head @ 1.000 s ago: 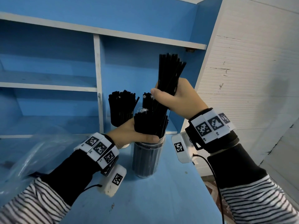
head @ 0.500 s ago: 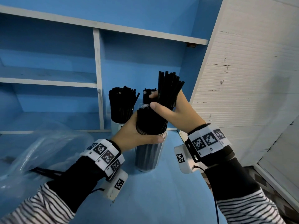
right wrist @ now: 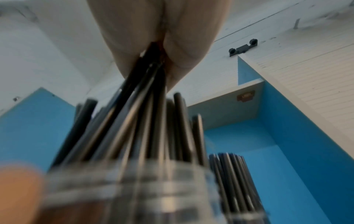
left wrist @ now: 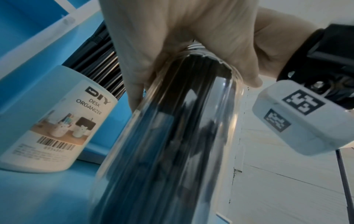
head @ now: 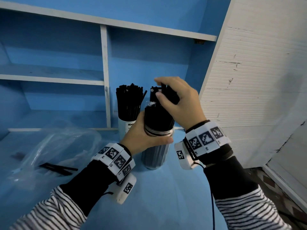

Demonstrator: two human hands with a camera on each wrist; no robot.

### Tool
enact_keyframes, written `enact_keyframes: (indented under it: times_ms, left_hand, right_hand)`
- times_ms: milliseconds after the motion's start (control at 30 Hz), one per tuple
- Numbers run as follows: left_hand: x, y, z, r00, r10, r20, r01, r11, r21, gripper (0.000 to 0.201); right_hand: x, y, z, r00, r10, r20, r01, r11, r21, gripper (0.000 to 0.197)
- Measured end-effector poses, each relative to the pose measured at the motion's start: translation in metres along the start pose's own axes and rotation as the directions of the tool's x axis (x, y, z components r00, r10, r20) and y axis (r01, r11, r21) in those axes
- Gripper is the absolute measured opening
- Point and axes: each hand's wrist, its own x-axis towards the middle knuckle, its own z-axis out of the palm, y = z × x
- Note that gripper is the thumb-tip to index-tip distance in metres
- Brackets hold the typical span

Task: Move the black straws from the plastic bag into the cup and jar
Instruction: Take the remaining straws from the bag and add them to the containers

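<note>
A clear jar [head: 155,153] packed with black straws [head: 157,117] stands on the blue counter. My left hand [head: 142,135] grips the jar around its threaded neck; the left wrist view shows the jar [left wrist: 172,136] up close under the fingers. My right hand [head: 176,100] is above the jar mouth, fingers curled round the top of a straw bunch [right wrist: 145,115] that stands deep in the jar. Behind on the left, a white cup [head: 125,128] labelled "DIY Desk Organizer" [left wrist: 57,121] holds more straws [head: 129,100]. A clear plastic bag [head: 54,150] with a few straws [head: 58,168] lies at left.
Blue shelving with white edges [head: 104,72] rises behind the cup and jar. A white ribbed wall panel [head: 249,88] closes the right side. The counter edge drops off at lower right to a patterned floor [head: 272,185].
My right hand has come down with its straw bunch, which has slid from high above the jar deep into it. My left hand keeps its grip on the jar neck.
</note>
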Motion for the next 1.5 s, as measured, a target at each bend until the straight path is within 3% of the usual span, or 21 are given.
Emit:
enact_keyframes:
  times_ms: [300, 400, 567, 733, 800, 900, 967, 1033, 1100, 1167, 1267, 1333, 1433, 1500]
  left_hand:
    - [-0.006, -0.009, -0.001, 0.997, -0.076, -0.021, 0.078, 0.993, 0.087, 0.094]
    - [-0.007, -0.007, -0.004, 0.997, -0.074, -0.011, 0.075, 0.994, 0.082, 0.091]
    - [-0.009, -0.002, -0.003, 0.998, -0.069, -0.008, 0.069, 0.993, 0.093, 0.106]
    - [-0.016, 0.009, 0.0, 0.998, -0.059, -0.024, 0.061, 0.996, 0.072, 0.07]
    - [-0.022, 0.014, -0.003, 0.999, -0.045, 0.023, 0.043, 0.997, 0.065, 0.077]
    - [-0.034, 0.017, -0.018, 0.996, -0.074, 0.042, 0.067, 0.988, 0.141, 0.106]
    - [-0.045, 0.019, -0.035, 0.996, -0.054, -0.067, 0.067, 0.971, 0.229, 0.089]
    - [-0.061, 0.023, -0.059, 0.985, 0.072, -0.159, -0.019, 0.949, 0.314, 0.053]
    - [-0.078, 0.026, -0.088, 0.96, 0.179, -0.214, -0.079, 0.911, 0.404, 0.032]
    - [-0.093, 0.028, -0.119, 0.933, 0.242, -0.268, -0.07, 0.85, 0.523, 0.027]
    - [-0.112, 0.022, -0.161, 0.927, 0.227, -0.299, 0.017, 0.769, 0.638, 0.03]
    - [-0.123, 0.013, -0.183, 0.955, 0.088, -0.283, 0.119, 0.762, 0.636, 0.037]
    - [-0.136, -0.005, -0.204, 0.975, -0.051, -0.216, 0.175, 0.773, 0.609, 0.039]
    - [-0.14, -0.017, -0.211, 0.976, -0.073, -0.203, 0.176, 0.817, 0.549, 0.045]
  right_hand:
    - [-0.037, 0.009, 0.009, 0.99, 0.139, 0.015, -0.139, 0.985, 0.104, 0.022]
    - [-0.045, 0.012, 0.011, 0.993, 0.118, 0.023, -0.12, 0.988, 0.094, 0.024]
    - [-0.043, 0.012, 0.009, 0.997, 0.058, 0.047, -0.06, 0.998, 0.037, 0.026]
    - [-0.043, 0.009, 0.007, 0.995, 0.053, 0.084, -0.05, 0.998, -0.041, 0.028]
    - [-0.04, 0.007, 0.003, 0.989, 0.076, 0.129, -0.072, 0.997, -0.038, 0.03]
    - [-0.035, 0.0, -0.005, 0.983, 0.11, 0.15, -0.109, 0.994, -0.015, 0.032]
    - [-0.031, -0.009, -0.006, 0.997, 0.065, 0.051, -0.064, 0.997, -0.037, 0.034]
    - [-0.028, -0.023, -0.002, 0.997, -0.034, -0.075, 0.029, 0.997, -0.07, 0.031]
    - [-0.028, -0.039, 0.011, 0.986, -0.106, -0.132, 0.099, 0.993, -0.059, 0.023]
    - [-0.031, -0.054, 0.033, 0.988, -0.125, -0.09, 0.128, 0.992, 0.022, 0.017]
    - [-0.042, -0.069, 0.081, 0.985, -0.072, 0.159, 0.035, 0.973, 0.227, 0.013]
    - [-0.05, -0.074, 0.116, 0.908, -0.056, 0.416, -0.058, 0.965, 0.255, 0.016]
    - [-0.057, -0.079, 0.164, 0.657, -0.009, 0.754, -0.141, 0.981, 0.135, 0.022]
    - [-0.059, -0.083, 0.187, 0.521, 0.014, 0.854, -0.13, 0.989, 0.064, 0.025]
